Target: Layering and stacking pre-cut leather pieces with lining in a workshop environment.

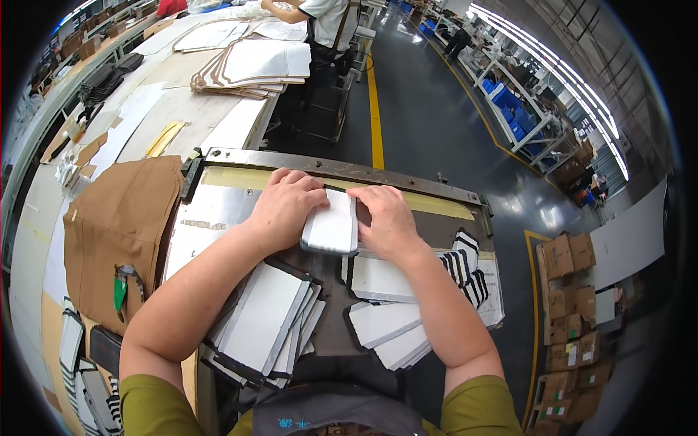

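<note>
A small white panel with a dark border (331,227) lies flat on the metal-edged work surface in front of me. My left hand (287,205) rests on its upper left part, fingers bent over the edge. My right hand (387,218) grips its right edge between thumb and fingers. The undersides of both hands' fingers are partly hidden. Nearer to me, a fanned stack of similar white panels (263,316) lies below my left forearm. More white panels (384,323) spread out by my right forearm, which covers part of them.
A metal bar (349,166) runs along the work surface's far edge. Brown sheet material (120,225) lies at left, and black-and-white striped pieces (469,270) at right. Beyond, large white panels (269,62) are piled near a seated co-worker (331,25). Cardboard boxes (571,320) stand far right.
</note>
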A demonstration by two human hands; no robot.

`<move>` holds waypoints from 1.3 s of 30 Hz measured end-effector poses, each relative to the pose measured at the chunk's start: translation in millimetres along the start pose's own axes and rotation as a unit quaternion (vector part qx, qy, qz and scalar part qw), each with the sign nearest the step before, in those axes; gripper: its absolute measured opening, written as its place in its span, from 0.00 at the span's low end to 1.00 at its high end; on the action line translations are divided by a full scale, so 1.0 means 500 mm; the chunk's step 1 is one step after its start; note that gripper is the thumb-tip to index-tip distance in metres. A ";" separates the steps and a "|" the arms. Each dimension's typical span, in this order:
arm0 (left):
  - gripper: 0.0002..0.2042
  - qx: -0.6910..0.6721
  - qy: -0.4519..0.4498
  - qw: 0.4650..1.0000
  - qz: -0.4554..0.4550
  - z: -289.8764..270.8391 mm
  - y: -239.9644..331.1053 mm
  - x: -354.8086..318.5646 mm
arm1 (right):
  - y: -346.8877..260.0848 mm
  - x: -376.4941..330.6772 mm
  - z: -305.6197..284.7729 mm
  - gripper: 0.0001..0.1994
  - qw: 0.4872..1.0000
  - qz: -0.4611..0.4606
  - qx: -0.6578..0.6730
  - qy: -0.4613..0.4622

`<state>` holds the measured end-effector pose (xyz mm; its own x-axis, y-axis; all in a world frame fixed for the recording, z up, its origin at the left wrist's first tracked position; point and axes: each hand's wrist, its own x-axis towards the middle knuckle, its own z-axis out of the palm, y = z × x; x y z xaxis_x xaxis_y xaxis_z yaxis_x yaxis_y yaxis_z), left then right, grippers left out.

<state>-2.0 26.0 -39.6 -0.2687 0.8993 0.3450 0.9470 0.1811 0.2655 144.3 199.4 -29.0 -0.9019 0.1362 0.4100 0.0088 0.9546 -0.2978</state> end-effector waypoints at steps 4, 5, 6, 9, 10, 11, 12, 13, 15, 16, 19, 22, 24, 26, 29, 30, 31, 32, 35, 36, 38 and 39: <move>0.16 -0.444 0.061 0.888 -0.101 0.008 -0.007 -0.001 | 0.024 0.016 0.019 0.12 0.988 -0.025 0.130 0.081; 0.20 -0.410 0.128 0.897 -0.104 0.022 -0.035 0.003 | 0.018 0.021 0.010 0.12 0.959 0.024 0.235 0.155; 0.24 -0.373 0.193 0.901 -0.106 0.038 -0.060 0.001 | 0.014 0.025 0.005 0.12 0.912 0.074 0.335 0.226; 0.34 -0.195 0.231 0.945 -0.127 -0.023 0.004 0.014 | 0.011 0.013 -0.014 0.12 0.957 -0.008 0.146 0.251; 0.36 -0.084 0.272 0.956 -0.070 -0.029 0.014 0.010 | 0.000 0.013 -0.015 0.12 0.970 -0.073 0.052 0.226; 0.39 -0.054 0.217 0.975 -0.013 -0.031 0.023 0.011 | -0.009 0.013 -0.014 0.13 0.971 -0.099 0.054 0.210; 0.31 -0.043 0.141 0.989 0.027 -0.033 0.028 0.008 | -0.022 0.014 -0.011 0.12 0.972 -0.116 0.061 0.196; 0.28 -0.035 0.107 0.992 0.051 -0.015 0.016 0.001 | -0.030 0.011 -0.007 0.12 0.976 -0.120 0.081 0.165; 0.24 -0.026 0.072 0.994 0.078 0.010 0.001 -0.003 | -0.034 0.006 -0.005 0.11 0.978 -0.123 0.100 0.135; 0.20 -0.084 0.045 0.994 0.051 0.014 0.001 -0.003 | -0.032 0.004 -0.007 0.11 0.979 -0.113 0.135 0.104; 0.18 -0.158 0.024 0.986 0.053 0.024 -0.009 -0.003 | -0.037 0.001 -0.013 0.11 0.972 -0.085 0.216 0.033; 0.20 -0.200 0.014 0.976 0.087 0.025 -0.020 0.000 | -0.020 0.006 -0.020 0.18 0.965 -0.107 0.236 -0.046; 0.21 -0.281 -0.036 0.957 0.059 0.014 -0.022 -0.001 | -0.019 0.008 -0.021 0.27 0.969 -0.049 0.230 -0.075; 0.23 -0.288 -0.041 0.954 0.074 0.017 -0.036 0.001 | -0.001 0.008 0.009 0.28 0.968 -0.045 0.228 -0.097; 0.19 -0.238 -0.042 0.969 0.050 -0.001 -0.033 -0.004 | 0.002 0.009 0.033 0.24 0.988 -0.061 0.105 -0.095; 0.19 -0.239 -0.045 0.969 0.051 -0.019 -0.021 -0.011 | 0.003 0.007 0.038 0.24 0.988 -0.058 0.106 -0.095; 0.18 -0.157 -0.057 0.986 -0.013 -0.036 -0.010 -0.013 | 0.008 0.004 0.042 0.25 0.992 -0.059 0.079 -0.083; 0.16 -0.073 -0.068 0.992 -0.077 -0.041 -0.003 -0.014 | 0.012 -0.001 0.043 0.27 0.994 -0.060 0.050 -0.070; 0.15 -0.033 -0.021 0.998 -0.048 -0.021 -0.008 -0.021 | 0.002 -0.001 0.037 0.29 0.995 -0.055 0.023 -0.077; 0.15 -0.004 -0.002 1.000 -0.020 -0.014 -0.006 -0.020 | -0.001 -0.004 0.034 0.30 0.996 -0.051 0.001 -0.076; 0.16 0.018 0.025 1.000 -0.006 -0.003 -0.004 -0.020 | 0.000 0.000 0.027 0.33 0.995 -0.048 0.002 -0.084; 0.15 0.017 0.026 0.999 -0.011 -0.002 -0.001 -0.021 | 0.002 0.004 0.026 0.35 0.995 -0.046 0.001 -0.091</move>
<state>0.3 16.4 -42.5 -0.2979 0.8733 0.3856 0.9459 0.2156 0.2425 136.7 197.1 -39.6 -0.9622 -0.0029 0.2722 -0.0789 0.9600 -0.2686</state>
